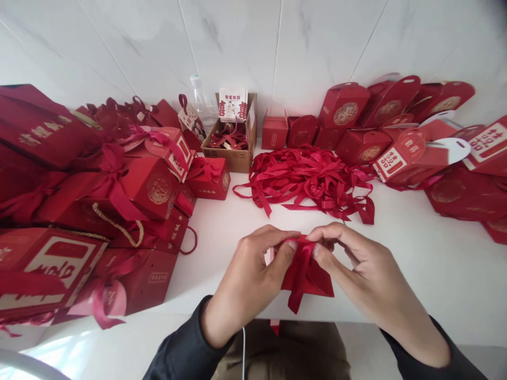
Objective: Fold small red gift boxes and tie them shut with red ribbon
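Observation:
A small red box (317, 279) stands near the front edge of the white table, between my two hands. Red ribbon (298, 287) lies over its top, one tail hanging down the front. My left hand (257, 269) pinches the ribbon at the top left of the box, thumb against fingers. On the right side, my right hand (356, 264) also pinches the ribbon between thumb and forefinger. My fingers partly hide the box's top and the ribbon's middle.
Loose red ribbons (309, 179) are heaped behind my hands. Finished-looking red boxes with bows (130, 184) crowd the left; more red boxes (420, 153) stand at the right. A cardboard box (227, 153) and a clear bottle (201, 100) are near the tiled wall.

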Demonstrator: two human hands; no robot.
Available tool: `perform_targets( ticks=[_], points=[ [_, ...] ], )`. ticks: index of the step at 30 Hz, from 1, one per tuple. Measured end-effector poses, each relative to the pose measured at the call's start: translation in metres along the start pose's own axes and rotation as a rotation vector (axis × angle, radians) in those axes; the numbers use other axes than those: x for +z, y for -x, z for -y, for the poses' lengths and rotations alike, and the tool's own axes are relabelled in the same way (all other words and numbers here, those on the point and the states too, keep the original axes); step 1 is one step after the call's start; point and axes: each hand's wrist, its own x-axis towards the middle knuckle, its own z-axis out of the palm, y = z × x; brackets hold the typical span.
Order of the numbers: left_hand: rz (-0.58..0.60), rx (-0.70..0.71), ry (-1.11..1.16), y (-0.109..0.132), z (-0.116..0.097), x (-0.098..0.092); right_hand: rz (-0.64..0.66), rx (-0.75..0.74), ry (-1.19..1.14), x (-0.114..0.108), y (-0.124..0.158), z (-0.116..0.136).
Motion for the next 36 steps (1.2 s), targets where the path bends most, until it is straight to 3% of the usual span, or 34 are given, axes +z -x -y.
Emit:
perform_targets(
  ticks=[4, 8, 13, 22, 28, 36],
  points=[
    [-0.136, 0.116, -0.297, 0.006, 0.007, 0.003, 0.0, 0.027, -0.01, 0.0, -0.001, -0.004],
    [-0.146, 0.207, -0.336, 0.01, -0.001, 0.005, 0.026, 0.017, -0.036, 0.0, 0.0, -0.008],
    [-0.084, 0.126, -0.315, 0.006, -0.007, 0.009, 0.006, 0.047, -0.062, -0.003, 0.002, -0.008],
    [-0.158, 0.01, -0.019, 0.002, 0.005, 0.01, -0.059, 0.026, -0.003, -0.013, 0.004, -0.01],
    [-0.285, 0.047, -0.147, 0.005, 0.007, 0.009, 0.004, 0.148, -0.043, -0.015, 0.005, -0.007],
    [-0.108, 0.078, -0.22, 0.011, -0.006, 0.011, 0.001, 0.131, -0.018, -0.013, 0.004, -0.009]
  ],
)
